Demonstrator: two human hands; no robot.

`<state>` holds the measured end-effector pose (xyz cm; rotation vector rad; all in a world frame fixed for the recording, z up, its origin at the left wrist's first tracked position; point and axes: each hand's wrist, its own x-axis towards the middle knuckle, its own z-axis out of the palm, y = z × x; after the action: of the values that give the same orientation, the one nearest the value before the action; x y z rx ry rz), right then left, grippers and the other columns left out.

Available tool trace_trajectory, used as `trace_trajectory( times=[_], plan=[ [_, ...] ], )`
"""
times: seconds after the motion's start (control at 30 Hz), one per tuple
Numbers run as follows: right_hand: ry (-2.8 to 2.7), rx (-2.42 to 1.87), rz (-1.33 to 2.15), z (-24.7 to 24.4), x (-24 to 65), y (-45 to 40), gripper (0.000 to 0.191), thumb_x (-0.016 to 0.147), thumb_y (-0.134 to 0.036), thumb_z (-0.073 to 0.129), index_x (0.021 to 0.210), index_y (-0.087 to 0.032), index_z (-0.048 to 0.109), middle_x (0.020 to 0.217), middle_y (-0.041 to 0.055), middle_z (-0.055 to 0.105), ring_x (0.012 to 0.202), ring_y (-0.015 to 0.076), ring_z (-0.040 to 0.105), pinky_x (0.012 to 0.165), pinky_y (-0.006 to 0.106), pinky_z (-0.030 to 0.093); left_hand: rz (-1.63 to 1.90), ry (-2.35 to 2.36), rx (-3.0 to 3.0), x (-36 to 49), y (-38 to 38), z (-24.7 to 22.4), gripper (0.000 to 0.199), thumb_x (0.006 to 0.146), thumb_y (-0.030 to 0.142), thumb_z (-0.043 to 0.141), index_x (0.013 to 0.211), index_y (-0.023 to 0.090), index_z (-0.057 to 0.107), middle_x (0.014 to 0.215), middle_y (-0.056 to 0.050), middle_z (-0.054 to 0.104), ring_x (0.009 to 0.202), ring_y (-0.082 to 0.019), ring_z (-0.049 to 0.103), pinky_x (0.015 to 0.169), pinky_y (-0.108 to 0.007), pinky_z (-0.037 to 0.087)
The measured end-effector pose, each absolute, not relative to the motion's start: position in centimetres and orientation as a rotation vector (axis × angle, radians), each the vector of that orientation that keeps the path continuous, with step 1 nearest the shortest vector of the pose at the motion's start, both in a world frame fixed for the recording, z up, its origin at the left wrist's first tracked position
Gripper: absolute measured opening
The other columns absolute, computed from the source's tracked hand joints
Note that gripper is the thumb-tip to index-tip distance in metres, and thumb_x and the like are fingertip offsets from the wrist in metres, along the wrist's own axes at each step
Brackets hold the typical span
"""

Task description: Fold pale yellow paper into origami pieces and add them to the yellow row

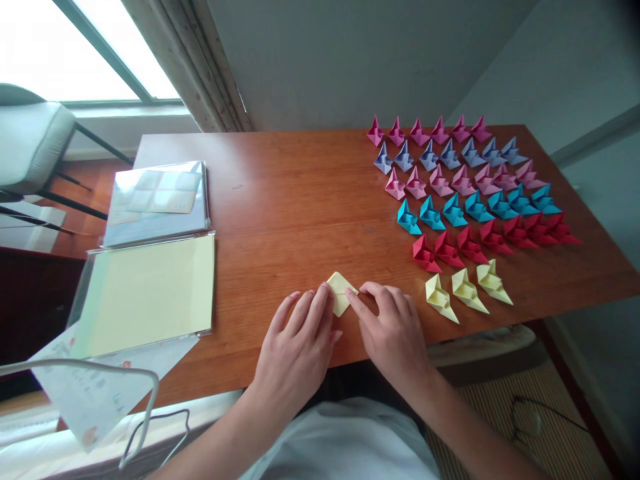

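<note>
A small yellow folded paper (340,305) lies near the table's front edge, roughly diamond-shaped with a crease line across it. My left hand (300,340) holds its left side, the fingertips pressed on the paper and the thumb lower down. From the other side, my right hand (390,323) has its index fingertip on the paper's right part, with the other fingers curled at the right corner. The undersides of both hands are hidden. To the right stand three finished yellow origami pieces (466,291) with pointed ends.
Rows of folded pieces in red (470,245), blue (454,210), pink (440,180), lilac (429,156) and magenta (419,133) fill the right of the wooden table (280,200). At left lie a yellow paper pack (145,293), another pack (115,227) and a pale cable (100,365).
</note>
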<state>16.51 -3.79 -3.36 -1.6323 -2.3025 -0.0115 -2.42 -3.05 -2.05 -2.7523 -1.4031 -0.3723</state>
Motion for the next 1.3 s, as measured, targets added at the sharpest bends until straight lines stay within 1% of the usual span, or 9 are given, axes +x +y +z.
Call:
trace_trajectory(
  times=[0.17, 0.37, 0.5, 0.67, 0.8, 1.07, 1.17, 1.27, 1.3],
  plan=[
    [-2.274, -1.629, -0.016, -3.4, 16.4, -3.8, 0.036, 0.097, -0.013, 0.056, 0.130, -0.021, 0.068, 0.118, 0.0126, 0.067, 0.103, 0.0281, 0.056, 0.084, 0.042, 0.044, -0.343, -1.478, -2.688, -4.0, -3.4, -1.8, 0.042, 0.102, 0.025, 0.049, 0.140, 0.010, 0.058, 0.153, -0.007, 0.051, 0.130, -0.029, 0.057, 0.107, -0.046, 0.037],
    [-2.267, -1.648, 0.019, -3.4, 16.4, -3.8, 0.037, 0.097, -0.013, 0.055, 0.131, -0.022, 0.067, 0.119, 0.0122, 0.066, 0.102, 0.0285, 0.055, 0.082, 0.043, 0.045, -0.346, -1.471, -2.651, -4.2, -3.4, -1.5, 0.038, 0.101, 0.022, 0.051, 0.135, 0.010, 0.062, 0.150, -0.005, 0.055, 0.123, -0.031, 0.062, 0.099, -0.048, 0.038],
    [-2.216, -1.628, 0.145, -3.4, 16.8, -3.5, 0.038, 0.096, -0.011, 0.056, 0.129, -0.024, 0.068, 0.116, 0.0112, 0.065, 0.101, 0.0281, 0.056, 0.083, 0.044, 0.047, -0.325, -1.457, -2.655, -3.9, -3.3, -1.5, 0.038, 0.101, 0.024, 0.051, 0.134, 0.010, 0.062, 0.149, -0.007, 0.055, 0.121, -0.031, 0.062, 0.099, -0.047, 0.038],
    [-2.036, -1.559, 0.336, -3.4, 17.2, -2.7, 0.037, 0.095, -0.009, 0.055, 0.128, -0.022, 0.068, 0.108, 0.0094, 0.065, 0.092, 0.0230, 0.058, 0.081, 0.039, 0.052, -0.360, -1.443, -2.661, -3.7, -3.2, -1.6, 0.038, 0.100, 0.023, 0.051, 0.132, 0.006, 0.064, 0.146, -0.010, 0.059, 0.121, -0.032, 0.062, 0.099, -0.047, 0.039],
    [-1.994, -1.565, 0.247, -3.5, 17.1, -3.1, 0.037, 0.095, -0.009, 0.054, 0.130, -0.017, 0.066, 0.107, 0.0109, 0.066, 0.089, 0.0226, 0.058, 0.081, 0.039, 0.053, -0.345, -1.453, -2.629, -3.4, -3.4, -1.8, 0.036, 0.100, 0.023, 0.051, 0.130, 0.006, 0.065, 0.146, -0.011, 0.059, 0.119, -0.030, 0.063, 0.099, -0.046, 0.039],
    [-2.186, -1.645, 0.098, -3.6, 16.9, -4.6, 0.040, 0.094, -0.009, 0.055, 0.131, -0.020, 0.066, 0.108, 0.0123, 0.066, 0.095, 0.0277, 0.057, 0.081, 0.044, 0.051, -0.338, -1.470, -2.619, -3.3, -3.4, -1.8, 0.037, 0.101, 0.023, 0.051, 0.131, 0.007, 0.064, 0.146, -0.011, 0.059, 0.118, -0.030, 0.063, 0.099, -0.046, 0.039],
    [-2.077, -1.650, 0.213, -3.6, 16.9, -4.0, 0.034, 0.095, -0.009, 0.053, 0.121, -0.021, 0.071, 0.101, 0.0095, 0.067, 0.090, 0.0244, 0.058, 0.078, 0.039, 0.051, -0.353, -1.472, -2.642, -3.4, -3.3, -1.8, 0.038, 0.100, 0.023, 0.052, 0.132, 0.005, 0.062, 0.146, -0.012, 0.060, 0.118, -0.031, 0.063, 0.098, -0.046, 0.039],
    [-1.906, -1.672, 0.338, -3.4, 16.7, -2.8, 0.019, 0.096, -0.016, 0.055, 0.103, -0.021, 0.072, 0.096, 0.0066, 0.067, 0.088, 0.0215, 0.060, 0.079, 0.035, 0.051, -0.377, -1.495, -2.675, -3.5, -3.1, -1.8, 0.041, 0.099, 0.024, 0.052, 0.134, 0.005, 0.061, 0.144, -0.013, 0.061, 0.118, -0.032, 0.061, 0.099, -0.046, 0.040],
    [-1.875, -1.702, 0.349, -3.2, 16.5, -2.4, 0.014, 0.096, -0.019, 0.057, 0.100, -0.020, 0.070, 0.097, 0.0065, 0.067, 0.089, 0.0217, 0.061, 0.081, 0.035, 0.051, -0.387, -1.508, -2.679, -3.5, -3.1, -1.8, 0.042, 0.099, 0.025, 0.052, 0.135, 0.006, 0.060, 0.144, -0.013, 0.062, 0.118, -0.032, 0.061, 0.099, -0.046, 0.040]
  ],
)
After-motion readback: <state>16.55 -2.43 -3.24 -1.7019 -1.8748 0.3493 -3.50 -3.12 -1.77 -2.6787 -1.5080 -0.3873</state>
